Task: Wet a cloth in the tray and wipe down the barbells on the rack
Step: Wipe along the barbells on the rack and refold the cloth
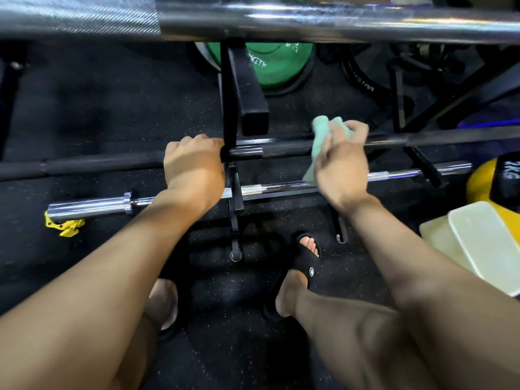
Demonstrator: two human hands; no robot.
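Observation:
A black barbell (287, 150) lies across the black rack (239, 88) at mid-frame. My left hand (194, 161) grips this bar just left of the rack upright. My right hand (342, 164) holds a light green cloth (320, 130) wrapped over the same bar, right of the upright. A chrome barbell (281, 190) rests on a lower peg below my hands. Another chrome barbell (281, 19) crosses the top of the view, very close to the camera. A pale tray (484, 243) sits on the floor at the right edge.
Green weight plates (277, 63) and black plates (363, 80) lean behind the rack. A yellow kettlebell (484, 181) stands at right, above the tray. A yellow collar clip (66, 223) lies under the chrome bar's left end. My sandalled feet (304, 263) stand on black rubber flooring.

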